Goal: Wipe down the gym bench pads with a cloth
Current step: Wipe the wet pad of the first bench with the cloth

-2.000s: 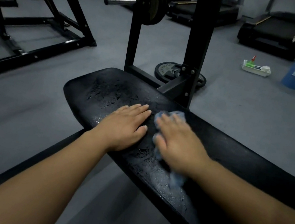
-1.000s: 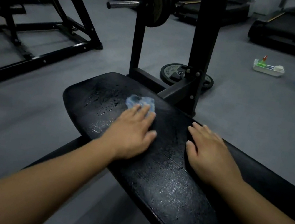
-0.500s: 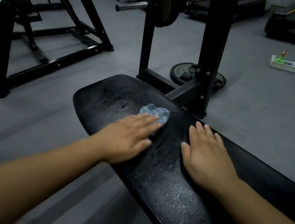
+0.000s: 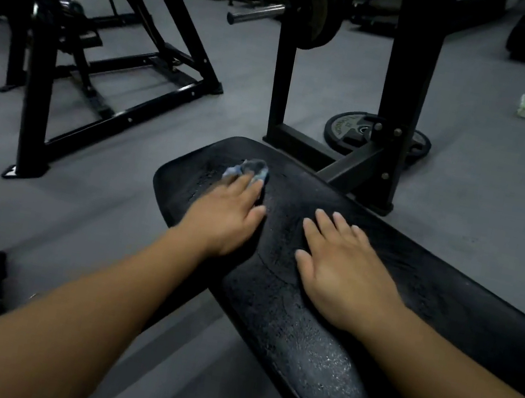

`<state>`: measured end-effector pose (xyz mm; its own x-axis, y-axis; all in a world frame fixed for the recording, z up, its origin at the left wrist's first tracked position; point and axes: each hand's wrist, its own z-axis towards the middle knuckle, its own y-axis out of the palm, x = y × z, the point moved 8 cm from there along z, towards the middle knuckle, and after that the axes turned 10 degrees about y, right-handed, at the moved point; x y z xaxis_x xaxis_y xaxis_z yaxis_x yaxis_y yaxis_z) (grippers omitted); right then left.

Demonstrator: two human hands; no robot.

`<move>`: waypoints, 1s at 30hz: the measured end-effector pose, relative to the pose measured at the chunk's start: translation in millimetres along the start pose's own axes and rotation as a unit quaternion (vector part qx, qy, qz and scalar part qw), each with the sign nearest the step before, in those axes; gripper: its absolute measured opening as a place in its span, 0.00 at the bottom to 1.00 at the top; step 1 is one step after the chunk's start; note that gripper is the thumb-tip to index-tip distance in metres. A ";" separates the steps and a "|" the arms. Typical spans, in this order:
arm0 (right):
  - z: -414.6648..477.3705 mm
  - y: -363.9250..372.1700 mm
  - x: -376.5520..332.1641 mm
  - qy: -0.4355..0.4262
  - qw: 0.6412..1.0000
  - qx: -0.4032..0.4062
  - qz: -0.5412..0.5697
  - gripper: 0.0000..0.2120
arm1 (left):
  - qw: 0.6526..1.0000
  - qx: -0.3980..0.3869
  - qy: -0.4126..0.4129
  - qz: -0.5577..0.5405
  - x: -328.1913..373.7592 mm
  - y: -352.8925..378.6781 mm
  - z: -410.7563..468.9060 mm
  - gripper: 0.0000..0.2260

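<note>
Pushed farther toward the rounded end of the long black cushioned bench pad (image 4: 299, 344), the crumpled light-blue cloth (image 4: 247, 169) lies under the left hand (image 4: 226, 217).
Straight fingers press it down; the right hand (image 4: 341, 278) lies flat and spread on the wet-speckled pad just beside. Behind: a black steel rack upright (image 4: 408, 84) and a dark weight plate (image 4: 342, 127) lying flat.

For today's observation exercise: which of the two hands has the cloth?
The left hand, fingers pressing the blue cloth near the end of the bench pad; the right hand rests flat on bare pad.
</note>
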<state>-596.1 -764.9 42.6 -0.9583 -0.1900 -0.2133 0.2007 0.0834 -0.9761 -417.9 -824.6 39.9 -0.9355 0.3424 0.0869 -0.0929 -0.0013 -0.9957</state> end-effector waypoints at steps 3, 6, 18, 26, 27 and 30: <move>5.9 2.8 -5.3 -0.010 1.000 0.014 -0.004 0.29 | 0.996 -0.003 0.083 0.018 30.7 3.8 -17.7 0.33; 6.2 4.5 -4.7 -0.034 0.999 0.006 0.001 0.29 | 0.990 -0.022 0.140 0.014 1.4 1.2 -34.4 0.34; 16.9 3.0 -14.0 -0.058 0.998 0.004 0.022 0.29 | 0.997 -0.008 0.076 0.029 -57.8 -10.5 -16.5 0.33; 19.5 3.5 -16.2 -0.055 0.998 0.001 0.007 0.34 | 0.996 0.001 0.092 0.004 6.9 -3.8 53.5 0.26; 19.2 3.4 -16.7 -0.056 0.998 0.001 0.005 0.34 | 0.990 -0.010 0.139 0.006 13.9 -4.9 37.7 0.27; 18.8 2.4 -15.6 -0.051 0.999 0.007 0.011 0.32 | 0.981 0.001 0.192 -0.018 -2.6 -19.7 0.7 0.28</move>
<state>-576.9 -780.2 42.8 -0.9280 -0.2878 -0.2366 0.2246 0.0746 -0.9716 -413.9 -826.1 59.4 -0.7350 0.6703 0.1023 -0.1236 0.0159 -0.9922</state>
